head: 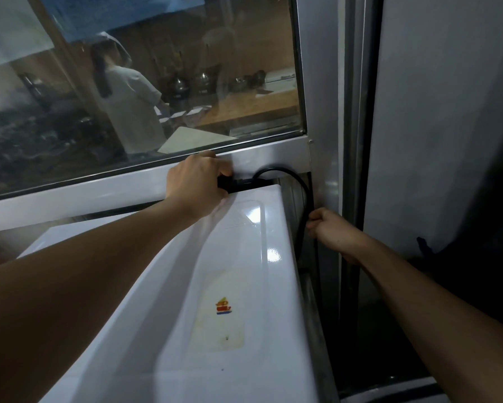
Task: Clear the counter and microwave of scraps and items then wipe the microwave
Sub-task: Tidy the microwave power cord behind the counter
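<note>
**Both hands on the black cord behind the white microwave**

Nearest the camera lies the glossy white metal top of the microwave, seen from above and running away toward the window; a yellowed rectangular sticker patch with a small red, yellow and blue logo sits on its top panel; both bare forearms reach forward over and beside it. Further on, the right hand is at the microwave's right rear side, in the narrow gap next to a grey metal upright frame; its fingers are curled round the thick black rubber power cord, which loops up out of that gap. Beyond that, at the back edge of the microwave, the left hand is curled round the black plug end of the cord, knuckles up, just under the silver horizontal window sill frame. Farthest off, the large glass window pane shows a dim room with a person in a pale top standing at a wooden counter, with dark metal pots behind.
</note>
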{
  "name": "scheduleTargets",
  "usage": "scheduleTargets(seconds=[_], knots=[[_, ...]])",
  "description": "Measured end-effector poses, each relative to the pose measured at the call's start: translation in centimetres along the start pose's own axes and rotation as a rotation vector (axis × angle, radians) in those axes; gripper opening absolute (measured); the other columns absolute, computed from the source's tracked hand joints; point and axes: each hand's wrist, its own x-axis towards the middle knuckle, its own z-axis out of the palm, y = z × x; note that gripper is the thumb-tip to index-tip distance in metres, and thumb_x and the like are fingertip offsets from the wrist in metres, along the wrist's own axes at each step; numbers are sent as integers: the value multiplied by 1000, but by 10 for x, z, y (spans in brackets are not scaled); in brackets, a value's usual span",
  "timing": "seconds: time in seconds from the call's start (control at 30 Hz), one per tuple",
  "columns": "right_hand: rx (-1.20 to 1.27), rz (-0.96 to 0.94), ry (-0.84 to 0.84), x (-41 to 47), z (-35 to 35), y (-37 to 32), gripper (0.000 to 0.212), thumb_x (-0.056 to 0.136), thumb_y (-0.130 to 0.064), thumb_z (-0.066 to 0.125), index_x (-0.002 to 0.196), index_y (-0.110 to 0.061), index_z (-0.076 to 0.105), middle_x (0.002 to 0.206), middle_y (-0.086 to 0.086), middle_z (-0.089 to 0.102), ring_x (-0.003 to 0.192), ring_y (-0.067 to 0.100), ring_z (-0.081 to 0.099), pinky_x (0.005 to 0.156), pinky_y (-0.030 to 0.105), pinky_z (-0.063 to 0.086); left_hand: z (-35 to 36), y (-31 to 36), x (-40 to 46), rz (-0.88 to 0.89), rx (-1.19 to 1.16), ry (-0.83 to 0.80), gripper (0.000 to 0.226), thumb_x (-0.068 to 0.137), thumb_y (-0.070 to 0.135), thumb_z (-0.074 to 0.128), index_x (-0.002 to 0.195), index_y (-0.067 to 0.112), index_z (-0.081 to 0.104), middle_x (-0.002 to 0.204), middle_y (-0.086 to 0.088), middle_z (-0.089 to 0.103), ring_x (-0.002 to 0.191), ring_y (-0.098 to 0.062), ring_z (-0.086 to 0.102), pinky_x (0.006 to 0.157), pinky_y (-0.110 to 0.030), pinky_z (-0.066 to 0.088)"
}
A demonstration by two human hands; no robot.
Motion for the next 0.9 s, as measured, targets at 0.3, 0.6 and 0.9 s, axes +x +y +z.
scheduleTargets(seconds=[0.3, 0.6, 0.9], knots=[[-2, 16, 2, -7, -4, -1, 56, 88, 0, 54, 140, -3, 34, 138, 14, 46, 125, 26, 45, 109, 37, 36, -2, -1, -1, -36, -65, -22, 26, 76, 15, 69, 99, 27, 71, 99, 1, 63, 91, -26, 57, 70, -36, 50], [30, 23, 48, -8, -5, 1, 55, 87, -2, 57, 138, -4, 38, 136, 12, 48, 122, 25, 47, 104, 33, 39, -3, -2, -3, -90, -113, -11, 24, 75, 14, 71, 94, 28, 71, 94, 3, 63, 87, -24, 58, 71, -38, 53], [47, 26, 47, -13, -9, 2, 51, 88, 1, 49, 138, -7, 40, 136, 11, 48, 122, 25, 47, 106, 36, 39, -2, 0, -3, -100, -111, -23, 24, 75, 14, 71, 95, 28, 70, 97, 4, 65, 89, -25, 59, 72, -41, 54]])
